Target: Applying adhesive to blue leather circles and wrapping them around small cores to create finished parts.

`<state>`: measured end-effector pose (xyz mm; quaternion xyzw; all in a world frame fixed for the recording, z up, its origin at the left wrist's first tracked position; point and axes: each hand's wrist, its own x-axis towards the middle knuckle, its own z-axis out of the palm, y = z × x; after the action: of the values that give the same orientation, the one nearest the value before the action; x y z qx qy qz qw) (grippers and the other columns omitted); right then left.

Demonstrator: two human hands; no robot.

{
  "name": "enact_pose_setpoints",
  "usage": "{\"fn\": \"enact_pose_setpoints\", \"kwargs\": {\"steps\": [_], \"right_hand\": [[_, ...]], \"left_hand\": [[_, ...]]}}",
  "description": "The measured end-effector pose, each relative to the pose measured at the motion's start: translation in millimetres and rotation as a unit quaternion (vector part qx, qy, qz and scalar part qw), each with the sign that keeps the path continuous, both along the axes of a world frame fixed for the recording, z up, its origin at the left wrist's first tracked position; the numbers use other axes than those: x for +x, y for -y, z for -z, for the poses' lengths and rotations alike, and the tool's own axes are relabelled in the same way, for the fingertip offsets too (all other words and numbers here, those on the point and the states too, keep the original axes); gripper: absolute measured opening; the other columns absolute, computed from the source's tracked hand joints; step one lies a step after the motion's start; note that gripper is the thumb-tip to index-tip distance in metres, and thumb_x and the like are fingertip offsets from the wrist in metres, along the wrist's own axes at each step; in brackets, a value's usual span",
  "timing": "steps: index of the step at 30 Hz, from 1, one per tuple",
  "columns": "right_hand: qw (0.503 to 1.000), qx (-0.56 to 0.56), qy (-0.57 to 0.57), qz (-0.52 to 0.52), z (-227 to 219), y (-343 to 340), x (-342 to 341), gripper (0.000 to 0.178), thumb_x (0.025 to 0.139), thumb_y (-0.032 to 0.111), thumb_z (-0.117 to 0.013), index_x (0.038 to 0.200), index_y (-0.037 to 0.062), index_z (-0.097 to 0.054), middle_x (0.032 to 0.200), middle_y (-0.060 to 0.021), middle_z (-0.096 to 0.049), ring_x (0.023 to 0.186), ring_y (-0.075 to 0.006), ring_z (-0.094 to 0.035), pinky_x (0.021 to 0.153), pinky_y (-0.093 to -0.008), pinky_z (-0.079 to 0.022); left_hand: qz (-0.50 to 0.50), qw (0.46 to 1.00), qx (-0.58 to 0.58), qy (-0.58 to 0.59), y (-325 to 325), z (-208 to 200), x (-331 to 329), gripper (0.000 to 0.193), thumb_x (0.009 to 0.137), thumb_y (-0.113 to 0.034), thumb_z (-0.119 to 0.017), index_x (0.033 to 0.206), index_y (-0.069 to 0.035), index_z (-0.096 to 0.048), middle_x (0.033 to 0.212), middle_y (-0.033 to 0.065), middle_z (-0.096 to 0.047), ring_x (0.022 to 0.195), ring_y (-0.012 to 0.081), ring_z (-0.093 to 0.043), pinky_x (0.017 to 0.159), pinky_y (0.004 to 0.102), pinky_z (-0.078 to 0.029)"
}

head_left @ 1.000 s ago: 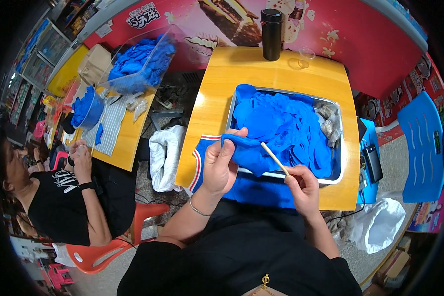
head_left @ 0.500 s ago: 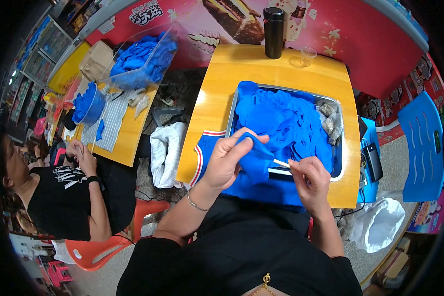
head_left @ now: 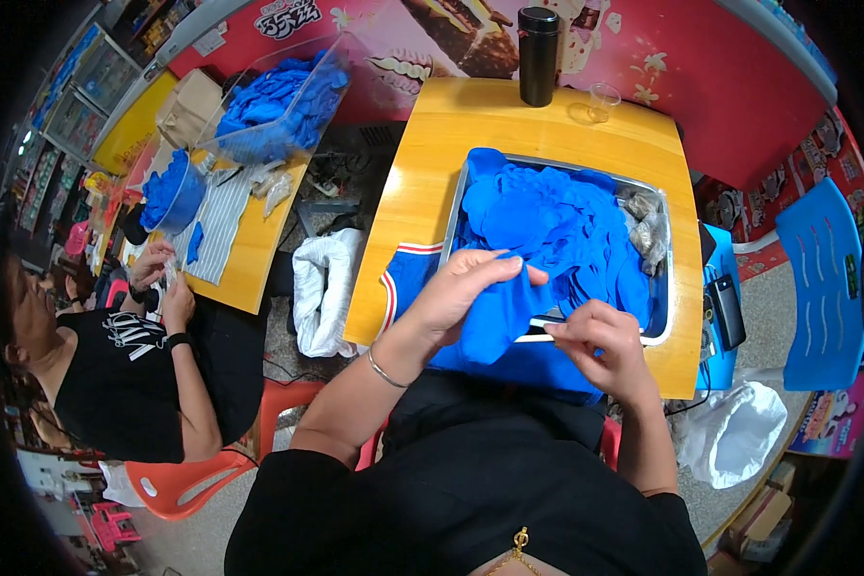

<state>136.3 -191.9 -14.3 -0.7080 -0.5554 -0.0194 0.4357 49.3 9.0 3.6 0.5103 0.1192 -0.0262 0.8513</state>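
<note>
A metal tray [head_left: 669, 278] heaped with blue pieces [head_left: 528, 216] took up much of the table [head_left: 432, 144], with a greyish bag [head_left: 646, 235] inside its right end. Beyond it stood a black flask [head_left: 539, 58] and a clear cup [head_left: 604, 103]. A white sack [head_left: 324, 296] sat on the floor to the left; to the right were a phone [head_left: 728, 312] and a blue chair [head_left: 821, 288]. A co-worker [head_left: 115, 374] sat at a side table [head_left: 283, 216] holding a blue bowl [head_left: 190, 204] and a clear bin [head_left: 250, 144].

The left hand [head_left: 466, 293] pinched one blue piece [head_left: 494, 324], which hung over the tray's near edge and hid part of it. The right hand [head_left: 605, 350] had a closed grip on a pale stick [head_left: 551, 328], its tip just beside the piece.

A second before, the stick slanted up in plain sight toward the piece; now only a short end showed. The piece hung lower from the left fingers, and the co-worker's hands had moved apart since half a second earlier.
</note>
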Motion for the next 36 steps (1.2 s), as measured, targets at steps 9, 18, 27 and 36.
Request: {"fn": "enact_pose_setpoints", "kwargs": {"steps": [9, 18, 27, 36], "right_hand": [[0.894, 0.062, -0.439, -0.061, 25, -2, -11, 0.015, 0.084, 0.002, -0.058, 0.097, -0.0018, -0.061, 0.09, -0.0088, -0.062, 0.081, -0.0126, -0.057, 0.071, -0.0265, -0.044], [0.885, 0.084, -0.457, -0.043, 22, -8, -23, 0.014, 0.084, 0.001, -0.058, 0.098, -0.0003, -0.057, 0.09, -0.0044, -0.056, 0.077, -0.0068, -0.051, 0.068, -0.0197, -0.041], [0.897, 0.088, -0.432, -0.009, 26, -11, -36, 0.014, 0.087, 0.003, -0.055, 0.1, -0.0007, -0.055, 0.086, -0.0034, -0.054, 0.072, -0.0065, -0.051, 0.064, -0.0186, -0.04], [0.771, 0.08, -0.618, -0.127, 19, -9, -28, 0.015, 0.09, 0.011, -0.054, 0.101, 0.0006, -0.055, 0.08, -0.0047, -0.055, 0.068, -0.0067, -0.048, 0.058, -0.0203, -0.039]], "left_hand": [[-0.223, 0.901, 0.261, 0.267, 15, 17, -1, 0.038, 0.097, -0.027, -0.034, 0.115, 0.001, -0.053, 0.1, 0.0103, -0.056, 0.099, 0.0177, -0.052, 0.089, 0.0297, -0.04], [-0.263, 0.825, 0.398, 0.302, 23, 11, -8, 0.025, 0.093, -0.022, -0.049, 0.097, 0.0, -0.062, 0.073, 0.0027, -0.043, 0.064, 0.0112, -0.039, 0.057, 0.0225, -0.031], [-0.262, 0.889, 0.307, 0.216, 30, 11, -12, 0.039, 0.094, -0.032, -0.047, 0.103, 0.004, -0.059, 0.093, 0.0066, -0.062, 0.075, 0.006, -0.047, 0.071, 0.0204, -0.037], [-0.195, 0.913, 0.214, 0.287, 35, 7, -11, 0.037, 0.094, -0.03, -0.047, 0.106, 0.002, -0.06, 0.097, 0.0073, -0.065, 0.078, 0.0063, -0.056, 0.07, 0.0199, -0.045]]}}
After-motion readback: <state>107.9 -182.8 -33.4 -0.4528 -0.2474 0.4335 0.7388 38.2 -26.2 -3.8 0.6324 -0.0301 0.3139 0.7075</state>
